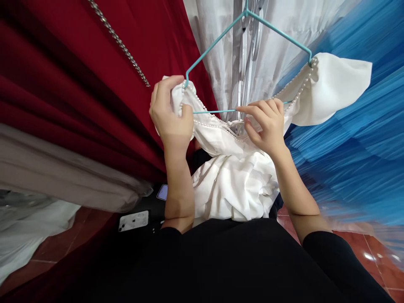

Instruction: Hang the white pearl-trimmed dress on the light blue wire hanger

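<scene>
A white dress (pixel 233 181) with pearl-beaded edges hangs by its shoulders on a thin turquoise hanger (pixel 217 40). My left hand (pixel 170 111) is closed around the dress's shoulder at the hanger's left end, thumb in front. Around the hanger's lower bar, near its middle, curl the fingers of my right hand (pixel 265 122), the index fingertip on the bar. Part of the bar is hidden behind that hand. On the right, a white sleeve (pixel 337 88) spreads out past the hanger's end. The lower dress lies bunched near my lap.
Dark red cloth (pixel 126 105) hangs on the left, with a beaded silver strand (pixel 120 42) before it. Blue tulle (pixel 353 168) fills the right side. White curtains (pixel 214 50) hang behind the hanger. A phone (pixel 134 221) lies on a black surface at lower left, beside another lit screen (pixel 162 192).
</scene>
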`<state>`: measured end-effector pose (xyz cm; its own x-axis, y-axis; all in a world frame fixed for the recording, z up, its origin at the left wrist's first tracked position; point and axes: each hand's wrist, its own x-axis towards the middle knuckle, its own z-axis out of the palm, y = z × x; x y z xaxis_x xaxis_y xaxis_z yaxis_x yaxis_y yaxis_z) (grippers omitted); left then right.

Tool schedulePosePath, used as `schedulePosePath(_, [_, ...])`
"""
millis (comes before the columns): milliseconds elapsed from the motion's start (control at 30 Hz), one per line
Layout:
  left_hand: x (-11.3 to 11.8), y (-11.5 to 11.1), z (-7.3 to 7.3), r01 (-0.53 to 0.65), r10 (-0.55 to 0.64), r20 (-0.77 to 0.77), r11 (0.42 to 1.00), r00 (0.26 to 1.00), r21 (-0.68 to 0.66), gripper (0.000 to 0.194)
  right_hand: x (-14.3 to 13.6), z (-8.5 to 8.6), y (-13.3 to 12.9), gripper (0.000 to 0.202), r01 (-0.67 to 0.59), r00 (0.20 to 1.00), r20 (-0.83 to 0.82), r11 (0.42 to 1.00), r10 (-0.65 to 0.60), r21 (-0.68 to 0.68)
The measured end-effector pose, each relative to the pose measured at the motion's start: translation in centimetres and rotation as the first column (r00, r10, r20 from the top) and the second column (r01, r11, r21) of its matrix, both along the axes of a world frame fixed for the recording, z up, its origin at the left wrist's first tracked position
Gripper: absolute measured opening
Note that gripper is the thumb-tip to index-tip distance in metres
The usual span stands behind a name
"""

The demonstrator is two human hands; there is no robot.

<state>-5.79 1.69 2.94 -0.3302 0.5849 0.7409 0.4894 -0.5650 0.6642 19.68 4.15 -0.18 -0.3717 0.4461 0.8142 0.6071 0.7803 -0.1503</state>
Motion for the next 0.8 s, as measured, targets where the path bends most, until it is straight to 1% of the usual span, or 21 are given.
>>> schedulePosePath(67, [-0.9,0.7,0.0,-0.038,0.046,-0.054,0.991,0.997,0.131,0.045,0.2,0.2,0.2,0.028,-0.006,1.000,0.004,1.000,0.006,0.009])
schedulePosePath(100, [-1.4,0.9,0.2,-0.078,0.095,-0.083,0.979,0.992,0.186,0.043,0.3,0.2,0.2,0.027,-0.016,1.000,0.006,1.000,0.016,0.005])
schedulePosePath(133, [-1.9,1.1,0.5,-0.101,0.121,-0.080,0.970,0.989,0.221,0.042,0.4,0.3,0.3,0.027,-0.026,1.000,0.006,1.000,0.026,-0.002])
schedulePosePath(200, [-3.1,1.3,0.8,-0.153,0.167,-0.030,0.950,0.985,0.272,0.037,0.4,0.5,0.3,0.026,-0.037,0.999,0.002,0.999,0.037,-0.018])
schedulePosePath(233, [-3.7,1.4,0.7,-0.188,0.192,0.019,0.933,0.981,0.306,0.036,0.4,0.5,0.4,0.026,-0.037,0.999,-0.006,0.999,0.037,-0.023])
schedulePosePath(267, [-4.1,1.5,0.3,-0.223,0.209,0.079,0.917,0.975,0.331,0.034,0.3,0.5,0.4,0.027,-0.035,0.999,-0.016,0.999,0.035,-0.025])
schedulePosePath(300, [-4.4,1.5,-0.4,-0.251,0.216,0.138,0.906,0.967,0.342,0.031,0.2,0.5,0.4,0.027,-0.036,0.999,-0.025,0.999,0.036,-0.028])
schedulePosePath(333, [-4.5,1.4,-1.3,-0.276,0.218,0.198,0.898,0.956,0.342,0.027,0.2,0.5,0.4,0.028,-0.045,0.999,-0.031,0.998,0.044,-0.032])
schedulePosePath(433, [-3.5,0.9,-4.9,-0.298,0.212,0.322,0.922,0.923,0.247,0.005,0.0,0.4,0.3,0.030,-0.096,0.995,-0.024,0.994,0.095,-0.056])
schedulePosePath(467, [-2.7,0.6,-5.9,-0.235,0.179,0.305,0.959,0.935,0.159,0.012,0.0,0.4,0.3,0.031,-0.109,0.994,-0.019,0.992,0.108,-0.065])
schedulePosePath(500, [-1.9,0.3,-6.7,-0.149,0.125,0.274,0.986,0.954,0.069,0.018,0.0,0.4,0.3,0.031,-0.114,0.993,-0.016,0.991,0.113,-0.074])
schedulePosePath(533, [-0.9,0.1,-7.2,-0.054,0.056,0.225,0.998,0.973,-0.015,0.022,0.0,0.3,0.2,0.032,-0.111,0.994,-0.017,0.991,0.110,-0.081])
schedulePosePath(567, [0.1,-0.1,-7.4,0.051,-0.037,0.176,0.996,0.984,-0.078,0.027,0.0,0.3,0.2,0.032,-0.104,0.995,-0.019,0.991,0.103,-0.088])
schedulePosePath(600, [1.1,-0.2,-7.3,0.143,-0.128,0.142,0.985,0.982,-0.096,0.032,0.0,0.3,0.1,0.032,-0.099,0.995,-0.020,0.991,0.097,-0.095])
schedulePosePath(667, [3.2,-0.4,-6.5,0.280,-0.275,0.109,0.959,0.955,-0.033,0.043,-0.2,0.4,-0.1,0.032,-0.097,0.995,-0.028,0.990,0.095,-0.100])
schedulePosePath(700, [4.1,-0.4,-6.1,0.320,-0.320,0.113,0.947,0.941,0.023,0.048,-0.3,0.4,-0.2,0.031,-0.103,0.994,-0.037,0.990,0.100,-0.099])
schedulePosePath(733, [5.0,-0.4,-5.6,0.343,-0.349,0.128,0.937,0.928,0.070,0.052,-0.3,0.5,-0.4,0.031,-0.112,0.993,-0.047,0.989,0.108,-0.096])
schedulePosePath(800, [6.5,-0.5,-5.0,0.367,-0.382,0.176,0.923,0.907,0.111,0.051,-0.4,0.7,-0.7,0.030,-0.137,0.989,-0.066,0.986,0.131,-0.098])
